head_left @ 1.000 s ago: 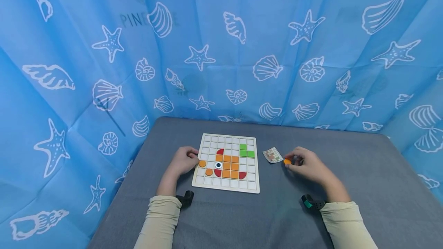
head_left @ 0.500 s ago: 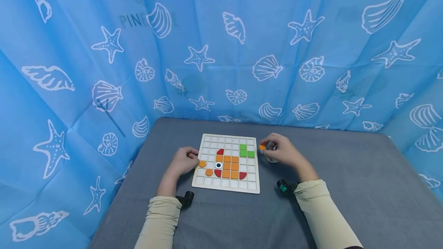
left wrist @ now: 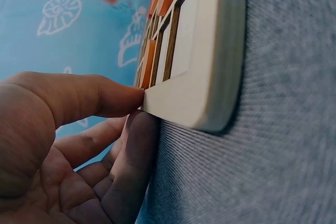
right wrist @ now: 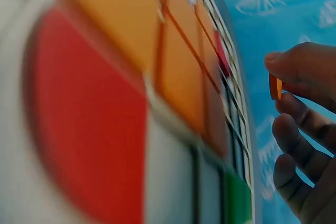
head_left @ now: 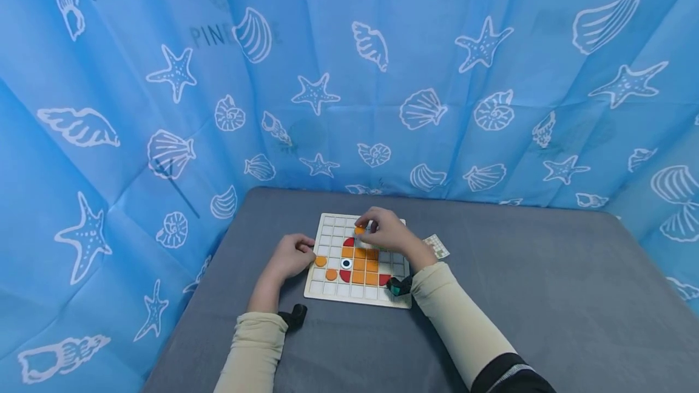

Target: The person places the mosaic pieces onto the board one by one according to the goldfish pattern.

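Note:
A white gridded puzzle board [head_left: 314, 288] lies on the table, with orange squares [head_left: 359, 264], red quarter-round tiles [head_left: 384, 279] and an eye tile [head_left: 346, 264] in its cells. Two orange discs [head_left: 331, 275] sit towards its left side. My left hand [head_left: 290, 258] pinches the board's left edge between thumb and fingers. Over the far part of the board, my right hand [head_left: 384, 232] holds an orange disc [head_left: 360, 230] by thumb and forefinger, apart from the surface. A green tile [right wrist: 239, 198] shows in the right wrist view; the right hand hides the green ones in the head view.
A small printed pattern card [head_left: 437, 246] lies right of the board, partly behind the right wrist. The grey cloth-covered table [head_left: 535, 272] meets a blue shell-patterned curtain [head_left: 349, 77] at the back. Black wrist straps [head_left: 295, 316] are on both arms.
My right hand has moved left from beside the card to above the board, carrying the orange disc. The card shows again on its right. My left hand has stayed at the board's edge.

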`<state>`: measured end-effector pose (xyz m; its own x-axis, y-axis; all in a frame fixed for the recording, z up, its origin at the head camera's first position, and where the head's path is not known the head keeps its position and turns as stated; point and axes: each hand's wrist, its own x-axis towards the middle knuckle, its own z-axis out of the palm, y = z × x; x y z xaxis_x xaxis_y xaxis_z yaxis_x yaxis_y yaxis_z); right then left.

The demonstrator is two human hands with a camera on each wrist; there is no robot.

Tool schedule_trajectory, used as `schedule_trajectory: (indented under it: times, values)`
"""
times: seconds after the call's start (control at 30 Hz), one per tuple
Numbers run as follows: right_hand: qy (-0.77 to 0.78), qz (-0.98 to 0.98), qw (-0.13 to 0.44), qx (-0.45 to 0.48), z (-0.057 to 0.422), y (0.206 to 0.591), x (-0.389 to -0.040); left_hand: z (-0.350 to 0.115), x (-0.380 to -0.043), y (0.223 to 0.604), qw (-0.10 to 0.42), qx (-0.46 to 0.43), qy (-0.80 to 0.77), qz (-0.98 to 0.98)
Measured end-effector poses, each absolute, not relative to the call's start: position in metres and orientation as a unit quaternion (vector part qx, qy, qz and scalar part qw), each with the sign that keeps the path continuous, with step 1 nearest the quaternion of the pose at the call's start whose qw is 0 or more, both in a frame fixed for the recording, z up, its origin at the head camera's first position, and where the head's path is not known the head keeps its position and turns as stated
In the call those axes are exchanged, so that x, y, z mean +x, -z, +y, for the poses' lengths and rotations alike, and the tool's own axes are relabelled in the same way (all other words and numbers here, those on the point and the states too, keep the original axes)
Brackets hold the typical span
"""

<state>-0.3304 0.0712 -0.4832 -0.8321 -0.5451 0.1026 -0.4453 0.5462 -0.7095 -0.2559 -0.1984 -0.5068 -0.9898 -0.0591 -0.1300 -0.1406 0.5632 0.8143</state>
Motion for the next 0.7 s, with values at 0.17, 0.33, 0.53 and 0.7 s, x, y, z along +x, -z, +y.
schedule_trajectory:
  times: [0.17, 0.33, 0.53, 0.7]
  values:
    - [0.381, 0.873, 0.089, -0.292, 0.041, 0.490, -0.334, -0.198, -0.255, 0.508, 0.047, -0.056, -0.467, 0.881]
    - [0.372, 0.874, 0.102, -0.295, 0.017, 0.491, -0.336, -0.199, -0.256, 0.508, 0.042, -0.055, -0.471, 0.879]
    - [0.365, 0.877, 0.115, -0.291, -0.002, 0.492, -0.339, -0.199, -0.257, 0.508, 0.044, -0.055, -0.463, 0.884]
    - [0.351, 0.879, 0.117, -0.301, -0.011, 0.494, -0.342, -0.198, -0.258, 0.507, 0.045, -0.058, -0.458, 0.886]
